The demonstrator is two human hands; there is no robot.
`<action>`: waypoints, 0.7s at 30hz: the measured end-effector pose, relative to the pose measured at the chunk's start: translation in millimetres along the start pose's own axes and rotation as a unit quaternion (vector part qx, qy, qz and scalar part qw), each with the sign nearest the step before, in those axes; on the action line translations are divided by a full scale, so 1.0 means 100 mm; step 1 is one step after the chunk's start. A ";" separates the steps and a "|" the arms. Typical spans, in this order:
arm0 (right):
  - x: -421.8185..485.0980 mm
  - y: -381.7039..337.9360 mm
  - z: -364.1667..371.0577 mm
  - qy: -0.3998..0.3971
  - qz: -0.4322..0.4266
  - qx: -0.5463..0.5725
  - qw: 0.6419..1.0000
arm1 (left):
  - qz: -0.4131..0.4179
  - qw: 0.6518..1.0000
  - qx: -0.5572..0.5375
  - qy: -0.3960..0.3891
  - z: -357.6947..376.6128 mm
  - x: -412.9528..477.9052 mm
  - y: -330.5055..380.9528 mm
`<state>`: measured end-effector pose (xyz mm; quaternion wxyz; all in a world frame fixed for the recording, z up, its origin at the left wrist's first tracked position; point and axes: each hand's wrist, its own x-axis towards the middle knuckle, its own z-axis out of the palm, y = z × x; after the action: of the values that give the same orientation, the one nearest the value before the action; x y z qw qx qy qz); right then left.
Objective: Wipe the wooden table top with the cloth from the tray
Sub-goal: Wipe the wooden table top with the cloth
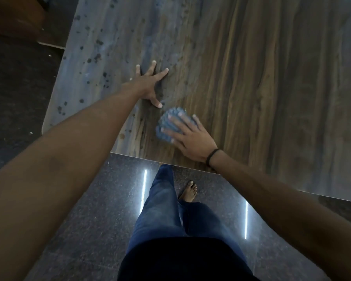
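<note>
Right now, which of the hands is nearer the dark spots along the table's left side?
Left. The left hand lies flat, fingers spread, at the edge of the dark spots; the right hand presses the blue cloth farther right.

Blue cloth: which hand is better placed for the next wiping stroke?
Right. The right hand lies flat on the blue cloth, fingers spread over it. The left hand only rests splayed on the wooden table top, touching no cloth, nearer the dark spots.
</note>
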<state>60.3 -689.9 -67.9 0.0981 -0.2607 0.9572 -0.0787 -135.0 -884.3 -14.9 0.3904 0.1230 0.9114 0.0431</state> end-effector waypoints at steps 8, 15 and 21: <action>0.41 0.67 -0.36 0.030 0.235 0.059 0.970 | 0.003 1.000 -0.016 0.006 0.01 -0.03 0.01; 0.19 0.51 -0.20 -0.003 0.052 0.004 0.999 | -0.010 0.999 -0.039 0.030 -0.08 0.02 -0.06; 0.34 0.14 -0.16 0.036 0.153 0.038 0.987 | -0.013 0.998 -0.056 0.021 -0.10 0.03 -0.10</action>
<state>21.3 -694.0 -59.9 0.0844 -0.1037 0.9850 -0.1087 -145.5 -893.3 -11.8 0.3778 0.0878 0.9171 0.0916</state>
